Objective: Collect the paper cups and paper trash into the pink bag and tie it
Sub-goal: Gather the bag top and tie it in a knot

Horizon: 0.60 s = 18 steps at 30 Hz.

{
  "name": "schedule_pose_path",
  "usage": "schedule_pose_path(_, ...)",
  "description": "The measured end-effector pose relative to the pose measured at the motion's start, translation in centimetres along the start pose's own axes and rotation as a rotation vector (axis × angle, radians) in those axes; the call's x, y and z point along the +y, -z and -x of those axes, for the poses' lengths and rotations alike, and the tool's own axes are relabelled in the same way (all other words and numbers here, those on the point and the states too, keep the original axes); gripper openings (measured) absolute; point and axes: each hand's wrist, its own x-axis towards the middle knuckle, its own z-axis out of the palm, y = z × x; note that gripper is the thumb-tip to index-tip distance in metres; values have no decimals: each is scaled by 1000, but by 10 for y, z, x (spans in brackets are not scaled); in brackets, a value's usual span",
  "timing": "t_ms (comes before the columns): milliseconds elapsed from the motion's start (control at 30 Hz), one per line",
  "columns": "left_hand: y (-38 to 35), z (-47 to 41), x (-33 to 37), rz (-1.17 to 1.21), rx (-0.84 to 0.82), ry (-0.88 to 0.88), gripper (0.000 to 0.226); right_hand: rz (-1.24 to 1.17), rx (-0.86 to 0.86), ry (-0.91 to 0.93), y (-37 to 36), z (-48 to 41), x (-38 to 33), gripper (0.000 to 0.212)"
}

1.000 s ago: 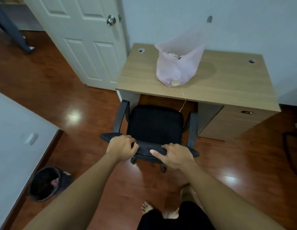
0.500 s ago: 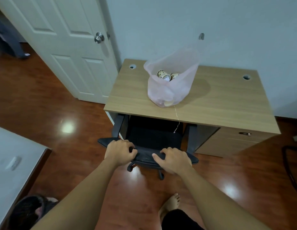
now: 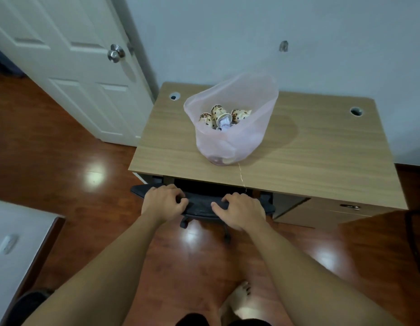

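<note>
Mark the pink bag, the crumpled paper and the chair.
pink bag (image 3: 230,144): head view, translucent front wall.
crumpled paper (image 3: 225,124): head view, white wad at a cup's mouth.
chair (image 3: 199,204): head view, backrest's top edge.

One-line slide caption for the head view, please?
Left hand and right hand hold black office chair at light wooden desk; open translucent pink plastic bag holds patterned paper cups.
</note>
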Motion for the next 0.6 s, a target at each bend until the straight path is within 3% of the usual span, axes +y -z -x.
schedule_pose_path(433,-2,-33,-8,43,66,-2,42,-22,18,-10,13,-35,2,73)
schedule_pose_path(600,11,-33,-5,48,-41,3,45,-136,-84,-68,21,-40,0,69)
